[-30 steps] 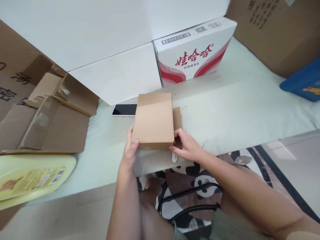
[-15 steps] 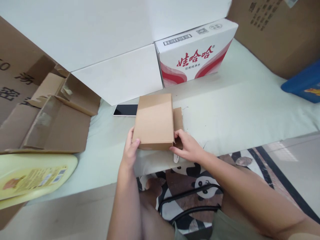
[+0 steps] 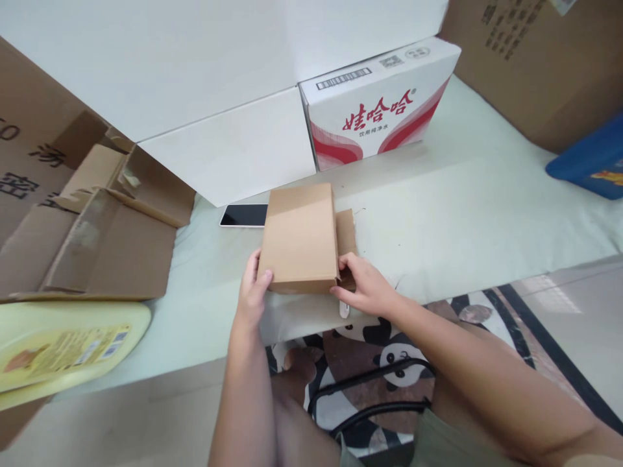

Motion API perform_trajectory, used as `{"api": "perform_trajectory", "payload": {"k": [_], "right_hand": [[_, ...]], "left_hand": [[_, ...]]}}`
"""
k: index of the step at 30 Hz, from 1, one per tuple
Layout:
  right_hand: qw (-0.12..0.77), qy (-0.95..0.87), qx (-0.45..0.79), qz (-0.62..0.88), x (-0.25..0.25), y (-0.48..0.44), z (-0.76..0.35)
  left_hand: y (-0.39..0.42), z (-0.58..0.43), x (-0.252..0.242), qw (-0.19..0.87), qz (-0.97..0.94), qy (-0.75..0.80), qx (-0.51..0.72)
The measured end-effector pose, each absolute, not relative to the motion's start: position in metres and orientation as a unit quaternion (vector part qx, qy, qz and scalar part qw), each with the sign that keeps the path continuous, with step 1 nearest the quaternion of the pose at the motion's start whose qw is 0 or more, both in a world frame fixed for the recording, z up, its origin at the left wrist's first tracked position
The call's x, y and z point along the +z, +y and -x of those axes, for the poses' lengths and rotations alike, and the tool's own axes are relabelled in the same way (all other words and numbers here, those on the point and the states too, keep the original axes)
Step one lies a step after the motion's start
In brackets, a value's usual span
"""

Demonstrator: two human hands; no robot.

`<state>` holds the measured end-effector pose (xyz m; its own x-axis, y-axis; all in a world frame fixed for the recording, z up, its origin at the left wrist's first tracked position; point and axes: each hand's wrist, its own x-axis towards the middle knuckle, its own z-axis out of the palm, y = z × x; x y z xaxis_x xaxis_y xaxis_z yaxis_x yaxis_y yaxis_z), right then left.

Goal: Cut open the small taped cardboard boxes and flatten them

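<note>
Head view, one item: small flat brown cardboard box [image 3: 299, 237] on pale green table [image 3: 462, 214], near its front edge. Risk, as judged: protruding side flap [image 3: 346, 232] may crease if pressed askew; an uneven push could slide the box into the black phone [image 3: 243, 215] just behind. Left hand [image 3: 252, 293] clasps the near left corner, fingers curled; right hand [image 3: 367, 285] pinches the near right corner at the flap.

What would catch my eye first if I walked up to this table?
A small brown cardboard box in the middle of the pale table, held at its near corners by the left hand and the right hand. Behind it stands a white carton with red lettering, and a dark phone lies left of the box.
</note>
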<state>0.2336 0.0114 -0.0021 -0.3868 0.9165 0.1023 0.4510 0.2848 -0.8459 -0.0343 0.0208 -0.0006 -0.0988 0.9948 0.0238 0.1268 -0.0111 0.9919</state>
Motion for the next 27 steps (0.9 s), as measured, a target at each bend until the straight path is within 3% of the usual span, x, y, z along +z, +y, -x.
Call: {"api": "perform_trajectory", "payload": {"k": [27], "right_hand": [[0.287,-0.746,0.389,0.458,-0.0015,0.0097,-0.2329]], "left_hand": [[0.0205,0.0291,0.0064,0.395,-0.519,0.579,0.49]]}}
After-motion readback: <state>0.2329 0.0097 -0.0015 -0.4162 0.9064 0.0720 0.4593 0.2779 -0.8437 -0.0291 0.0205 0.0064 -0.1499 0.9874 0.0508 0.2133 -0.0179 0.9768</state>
